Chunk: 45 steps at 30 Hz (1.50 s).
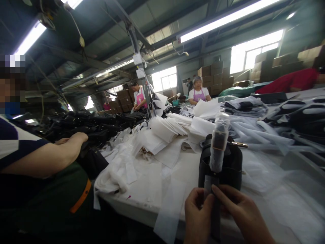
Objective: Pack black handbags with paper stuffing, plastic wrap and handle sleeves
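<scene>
Black bag (236, 162) is being supported near the counter's (149, 181) front edge, with a heap of white sheets (162, 135) being kept behind it toward the left. A dark strap (215, 220) is being stretched downward below the bag, past that edge. A film-wrapped piece (218, 142) is being displayed upright against the bag's front. Both hands, the left hand (199, 210) and right hand (237, 206), are being held close together, fingers pinched on the strap's upper part.
</scene>
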Motion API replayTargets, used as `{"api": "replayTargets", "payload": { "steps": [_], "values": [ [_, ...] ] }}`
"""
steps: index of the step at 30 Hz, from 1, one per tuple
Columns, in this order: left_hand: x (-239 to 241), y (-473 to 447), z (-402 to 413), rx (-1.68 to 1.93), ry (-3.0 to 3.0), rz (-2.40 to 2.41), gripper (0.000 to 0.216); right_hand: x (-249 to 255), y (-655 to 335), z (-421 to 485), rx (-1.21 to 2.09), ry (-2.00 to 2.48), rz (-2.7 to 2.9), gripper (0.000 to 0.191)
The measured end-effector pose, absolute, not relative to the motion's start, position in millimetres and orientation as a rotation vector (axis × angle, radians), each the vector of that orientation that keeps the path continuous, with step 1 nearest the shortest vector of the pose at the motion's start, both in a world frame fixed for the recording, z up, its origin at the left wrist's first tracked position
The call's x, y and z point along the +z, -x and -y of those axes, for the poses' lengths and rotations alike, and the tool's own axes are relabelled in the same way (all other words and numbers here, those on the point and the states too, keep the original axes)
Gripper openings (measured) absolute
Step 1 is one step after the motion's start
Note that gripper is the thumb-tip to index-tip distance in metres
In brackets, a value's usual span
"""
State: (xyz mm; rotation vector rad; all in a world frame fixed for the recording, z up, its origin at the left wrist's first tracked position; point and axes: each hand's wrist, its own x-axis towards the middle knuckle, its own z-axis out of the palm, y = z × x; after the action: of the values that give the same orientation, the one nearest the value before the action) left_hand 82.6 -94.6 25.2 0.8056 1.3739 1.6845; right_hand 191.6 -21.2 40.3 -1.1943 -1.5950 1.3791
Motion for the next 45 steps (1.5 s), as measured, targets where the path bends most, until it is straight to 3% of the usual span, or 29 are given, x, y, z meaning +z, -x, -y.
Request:
{"api": "replayTargets", "payload": {
  "steps": [18,21,25,34,39,42,45],
  "values": [
    [26,-83,95,1.724,-0.798,-1.45,0.042,45,-185,21,1.23,1.216,1.691,0.053],
    [22,-83,93,1.741,-0.836,-1.606,0.032,40,-185,22,1.224,1.2,1.68,0.051],
    [13,-83,96,1.835,-1.215,-1.863,0.015,32,-188,20,1.286,1.165,1.651,0.05],
    [3,-64,97,1.726,-2.137,-2.012,0.026,39,-192,23,1.717,0.974,1.396,0.056],
    [33,-54,100,1.57,-2.889,-1.969,0.021,39,-190,23,1.408,1.026,1.691,0.05],
    [25,-61,105,1.626,-2.945,-1.843,0.023,39,-188,23,1.421,1.016,1.69,0.05],
    [4,-72,117,1.753,-2.474,-1.866,0.03,42,-188,24,1.599,0.947,1.597,0.051]
  ]
}}
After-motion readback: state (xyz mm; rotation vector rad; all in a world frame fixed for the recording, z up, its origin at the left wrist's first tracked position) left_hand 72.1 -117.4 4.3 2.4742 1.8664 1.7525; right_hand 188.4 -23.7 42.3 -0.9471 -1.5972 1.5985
